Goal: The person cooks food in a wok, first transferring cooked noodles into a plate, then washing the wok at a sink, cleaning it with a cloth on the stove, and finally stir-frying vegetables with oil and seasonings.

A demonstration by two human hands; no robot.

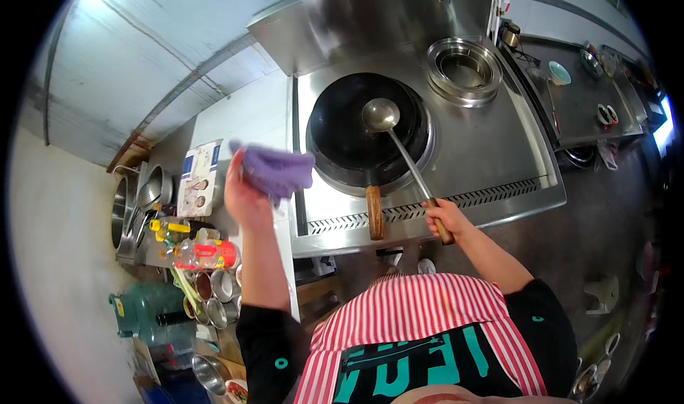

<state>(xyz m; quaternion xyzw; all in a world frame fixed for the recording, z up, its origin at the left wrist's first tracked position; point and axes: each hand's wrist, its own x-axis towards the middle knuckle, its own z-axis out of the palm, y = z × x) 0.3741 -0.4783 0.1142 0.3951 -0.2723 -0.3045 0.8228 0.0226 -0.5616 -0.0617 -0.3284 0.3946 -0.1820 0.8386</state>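
Note:
My right hand (448, 220) grips the wooden end of a long metal ladle (410, 163). The ladle's round bowl (381, 115) is over the dark interior of a black wok (347, 126); whether it touches the metal cannot be told. The wok sits on a burner ring of the stainless steel stove, its wooden handle (375, 211) pointing toward me. Raised left of the wok, my left hand (247, 195) holds a folded purple cloth (280, 171), slightly blurred. The cloth hides most of the fingers.
A second burner ring (465, 72) is at the back right of the stove (481, 153). To the left stand a printed carton (199, 179), a large oil bottle (208, 254) and several metal canisters (222, 285). A steel side counter (582, 99) with bowls adjoins on the right.

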